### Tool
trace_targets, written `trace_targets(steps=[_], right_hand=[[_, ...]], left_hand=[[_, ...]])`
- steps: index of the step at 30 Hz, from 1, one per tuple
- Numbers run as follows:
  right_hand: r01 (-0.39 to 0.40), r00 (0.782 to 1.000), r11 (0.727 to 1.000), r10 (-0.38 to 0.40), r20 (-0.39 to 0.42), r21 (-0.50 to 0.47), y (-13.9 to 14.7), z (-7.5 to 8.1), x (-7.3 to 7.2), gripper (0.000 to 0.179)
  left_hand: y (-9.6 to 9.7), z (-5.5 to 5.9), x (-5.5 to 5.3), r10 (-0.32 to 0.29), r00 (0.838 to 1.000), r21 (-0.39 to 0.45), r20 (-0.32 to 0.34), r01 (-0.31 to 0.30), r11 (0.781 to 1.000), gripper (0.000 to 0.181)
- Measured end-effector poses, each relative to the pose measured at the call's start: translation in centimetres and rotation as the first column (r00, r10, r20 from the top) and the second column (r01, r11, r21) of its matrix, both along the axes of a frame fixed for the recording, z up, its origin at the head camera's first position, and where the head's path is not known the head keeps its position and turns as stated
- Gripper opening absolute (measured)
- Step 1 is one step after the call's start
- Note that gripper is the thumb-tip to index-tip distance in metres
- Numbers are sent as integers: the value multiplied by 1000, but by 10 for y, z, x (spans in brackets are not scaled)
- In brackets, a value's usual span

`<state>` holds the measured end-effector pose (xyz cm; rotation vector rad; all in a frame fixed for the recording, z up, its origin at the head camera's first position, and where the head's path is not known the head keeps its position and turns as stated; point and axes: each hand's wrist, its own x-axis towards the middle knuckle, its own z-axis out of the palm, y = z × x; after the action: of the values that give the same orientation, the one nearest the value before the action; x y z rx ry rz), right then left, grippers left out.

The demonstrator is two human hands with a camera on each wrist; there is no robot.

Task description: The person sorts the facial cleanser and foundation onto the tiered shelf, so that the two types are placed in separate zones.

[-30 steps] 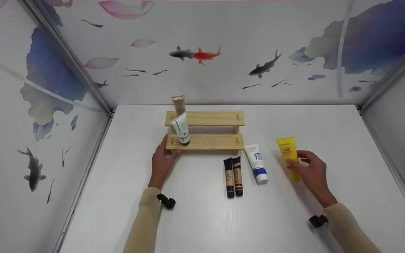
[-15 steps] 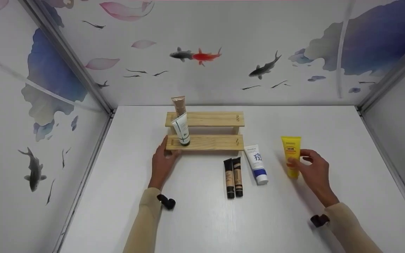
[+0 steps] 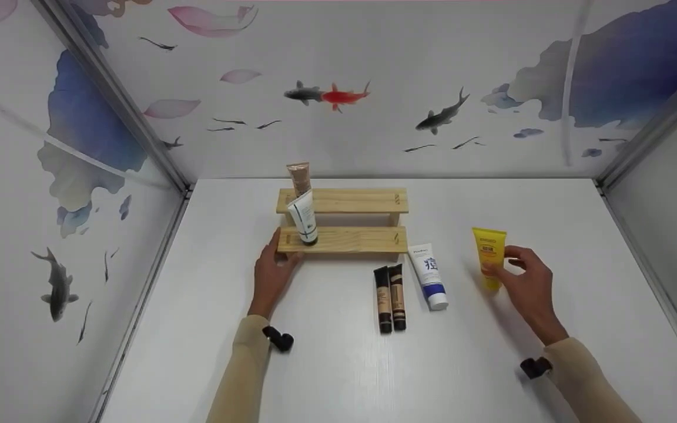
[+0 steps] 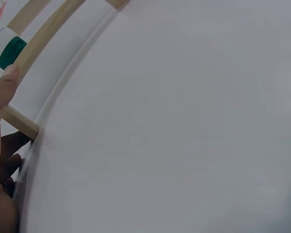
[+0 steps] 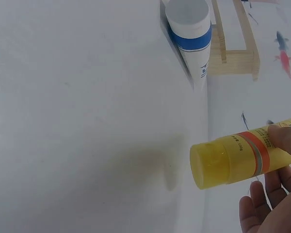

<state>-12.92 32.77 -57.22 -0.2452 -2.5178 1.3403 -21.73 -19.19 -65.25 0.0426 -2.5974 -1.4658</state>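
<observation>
My right hand (image 3: 529, 288) pinches a yellow squeeze tube (image 3: 490, 249) between thumb and fingers, with its cap pointing down. In the right wrist view the tube's yellow cap (image 5: 208, 165) hangs above the table, over a soft shadow. My left hand (image 3: 272, 273) grips the left end of a two-step wooden rack (image 3: 356, 239). In the left wrist view its thumb lies on the shelf edge and its fingers go behind the rack's leg (image 4: 20, 121). A white tube with a dark green cap (image 3: 304, 217) stands on the lower step; a brown tube (image 3: 299, 178) stands behind it on the upper step.
A white tube with a blue band (image 3: 429, 276) lies on the table right of the rack. Beside it lie two slim black-and-beige tubes (image 3: 383, 299). Printed wall panels (image 3: 374, 141) bound the white table (image 3: 338, 376) at the back and sides.
The yellow tube has shifted right and a little up off the table in my right hand, and its tilt has changed. My left hand and the rack have stayed put.
</observation>
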Motion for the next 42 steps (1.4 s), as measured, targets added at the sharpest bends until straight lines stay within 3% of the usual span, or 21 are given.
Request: trace_targets(steps=[42], right_hand=[[34,998,999,-34,-59,-5,-10,18,-8,46]], left_hand=[[1,0,1,-2,1000,-6,9,2,1000,96]])
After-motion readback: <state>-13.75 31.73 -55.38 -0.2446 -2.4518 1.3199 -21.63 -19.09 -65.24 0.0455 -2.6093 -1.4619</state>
